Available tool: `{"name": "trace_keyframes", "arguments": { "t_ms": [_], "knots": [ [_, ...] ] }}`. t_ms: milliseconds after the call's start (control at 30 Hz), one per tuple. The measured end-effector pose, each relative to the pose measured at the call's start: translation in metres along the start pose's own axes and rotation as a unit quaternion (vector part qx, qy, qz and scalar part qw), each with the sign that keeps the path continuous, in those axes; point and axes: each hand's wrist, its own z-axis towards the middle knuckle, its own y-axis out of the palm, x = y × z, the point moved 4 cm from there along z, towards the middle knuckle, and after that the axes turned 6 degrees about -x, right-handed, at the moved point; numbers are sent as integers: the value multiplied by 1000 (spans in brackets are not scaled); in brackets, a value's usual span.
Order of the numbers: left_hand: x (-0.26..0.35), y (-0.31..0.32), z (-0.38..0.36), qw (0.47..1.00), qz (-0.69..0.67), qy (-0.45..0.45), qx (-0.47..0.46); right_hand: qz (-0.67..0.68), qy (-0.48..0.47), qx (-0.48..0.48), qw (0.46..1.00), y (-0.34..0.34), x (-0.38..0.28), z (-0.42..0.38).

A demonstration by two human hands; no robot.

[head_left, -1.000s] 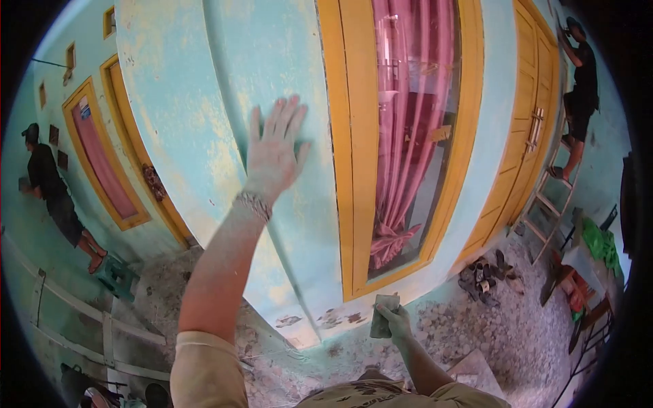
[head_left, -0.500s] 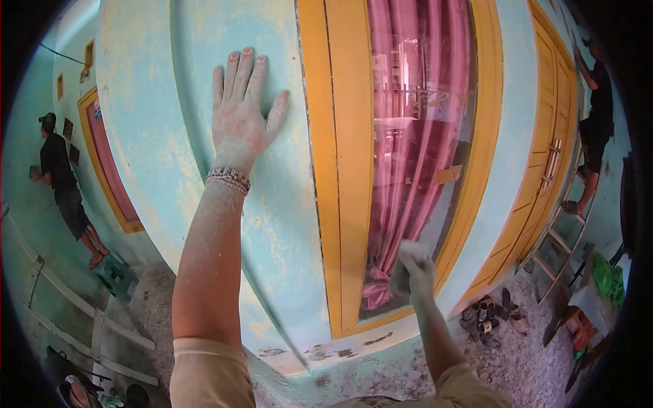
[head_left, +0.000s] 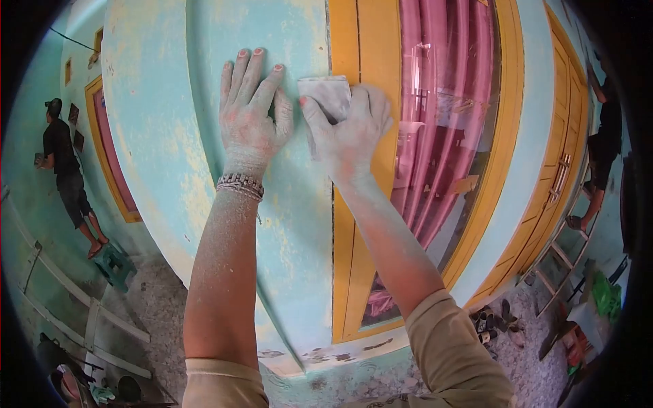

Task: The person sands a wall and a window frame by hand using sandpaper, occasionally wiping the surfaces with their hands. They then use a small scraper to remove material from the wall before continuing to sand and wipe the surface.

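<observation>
Coated in pale dust, my left hand lies flat on the light-blue wall, fingers stretched out and slightly apart. A beaded bracelet circles that wrist. Just to its right, my right hand is closed around a folded grey sheet of sandpaper, its thumb on the near face. The sandpaper is against the wall beside the orange window frame. Dust covers this hand and forearm too. Yellowish patches show through the worn blue paint, and a vertical groove runs left of my left hand.
A window with a pink curtain is on the right, then orange doors. One person stands on a green stool; another is on a ladder. Shoes lie on the floor.
My right hand has come up from low by the window to the wall beside my left hand, bringing the sandpaper. The view has shifted slightly; my left hand stays on the wall.
</observation>
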Motion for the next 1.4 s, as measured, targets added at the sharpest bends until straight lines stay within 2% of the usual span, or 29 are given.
{"name": "trace_keyframes", "arguments": {
  "t_ms": [67,167,300,367,467,567,667,767,867,967,1067,1167,1267,1400],
  "knots": [
    [-2,-1,0,1000,0,-2,5,3,-86,100,991,6,-6,6],
    [-1,-1,0,1000,-8,-9,0,-1,-137,142,980,28,-12,44],
    [-2,-1,0,1000,-19,-16,-7,-13,-154,114,981,42,-33,106],
    [-4,-2,-3,999,-25,-15,-14,-6,-164,79,983,40,-33,108],
    [-5,-4,-8,999,-33,-20,-26,-4,-172,154,973,38,-12,44],
    [-4,-7,-14,998,-34,-30,-43,-35,-174,148,973,34,-9,30],
    [-5,-7,-13,998,-40,-29,-44,-76,-130,115,982,44,-25,88],
    [-6,-7,-16,997,-48,-29,-44,-22,-125,115,985,46,-34,100],
    [-8,-7,-20,997,-51,-46,-44,-13,-125,120,985,36,-9,27],
    [-4,-9,-25,996,-25,-61,-59,-66,-171,132,974,32,-8,22],
    [-7,-5,-19,995,3,-71,-66,-58,-198,148,967,51,-30,101],
    [-6,-6,-25,994,4,-87,-66,-21,-65,-6,998,42,-69,130],
    [-10,-7,-28,992,-8,-117,-47,21,-155,119,981,58,-39,68],
    [0,-14,-55,986,-51,-150,-58,-1,-122,97,988,33,-16,-44]
  ]
}}
